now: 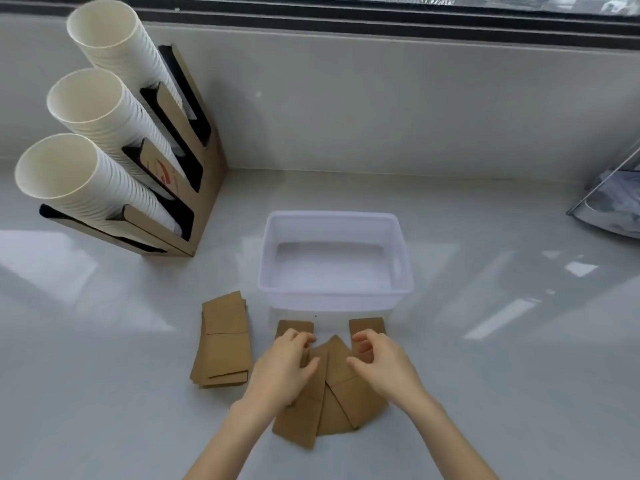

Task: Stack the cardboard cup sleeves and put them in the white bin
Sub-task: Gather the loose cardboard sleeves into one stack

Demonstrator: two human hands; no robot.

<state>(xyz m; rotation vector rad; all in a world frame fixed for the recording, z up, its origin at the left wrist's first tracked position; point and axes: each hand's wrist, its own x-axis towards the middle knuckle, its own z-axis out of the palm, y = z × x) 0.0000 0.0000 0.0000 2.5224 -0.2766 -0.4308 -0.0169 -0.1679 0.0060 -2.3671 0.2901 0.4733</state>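
Hovering with loosely curled, empty fingers, left hand (284, 367) and right hand (381, 365) over fanned cardboard sleeves (334, 396); stacked sleeves (223, 341) left of white bin (334, 216).

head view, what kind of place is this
Probably a cafe or drinks counter: a cup dispenser holding stacked white paper cups, cardboard cup sleeves and a white bin on a pale countertop.

bin: white bin (335, 216), translucent plastic, rectangular, upright, nothing inside
stacked sleeves: flat brown pile (224, 341), just left of bin's near corner
loose sleeves: brown, fanned and overlapping (337, 400), directly before bin's near wall
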